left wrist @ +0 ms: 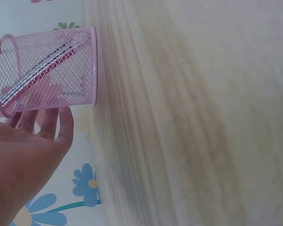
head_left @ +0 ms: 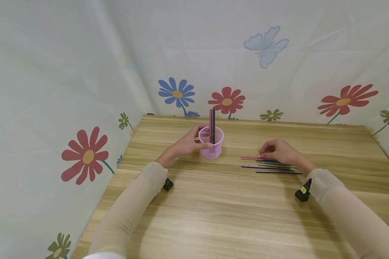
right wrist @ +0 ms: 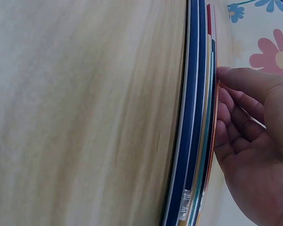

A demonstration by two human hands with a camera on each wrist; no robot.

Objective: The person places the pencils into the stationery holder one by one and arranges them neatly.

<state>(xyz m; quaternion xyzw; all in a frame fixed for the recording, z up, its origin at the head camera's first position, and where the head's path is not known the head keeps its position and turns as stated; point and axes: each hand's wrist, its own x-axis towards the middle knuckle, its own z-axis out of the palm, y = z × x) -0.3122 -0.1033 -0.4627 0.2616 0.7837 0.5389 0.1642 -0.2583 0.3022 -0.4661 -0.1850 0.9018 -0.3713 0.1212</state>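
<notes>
My left hand point(head_left: 188, 143) holds a pink mesh pencil cup point(head_left: 216, 151) standing upright on the table, thumb at the near side and fingers round the far side. In the left wrist view the fingers lie against the mesh of the cup point(left wrist: 78, 66). Several pencils point(head_left: 212, 122), red and dark, stand in it. To the right, my right hand point(head_left: 281, 151) is over a loose row of pencils point(head_left: 272, 166). Its thumb and curled fingers pinch a red pencil point(head_left: 247, 158) at the row's far side; the right wrist view shows the fingertips at that outer edge.
The wood-grain table point(head_left: 194, 216) carries the cup and the pencils. A white sheet point(head_left: 194, 46) printed with flowers and a butterfly hangs behind the table and along its sides. Dark wrist cameras point(head_left: 302, 193) hang beneath both sleeves.
</notes>
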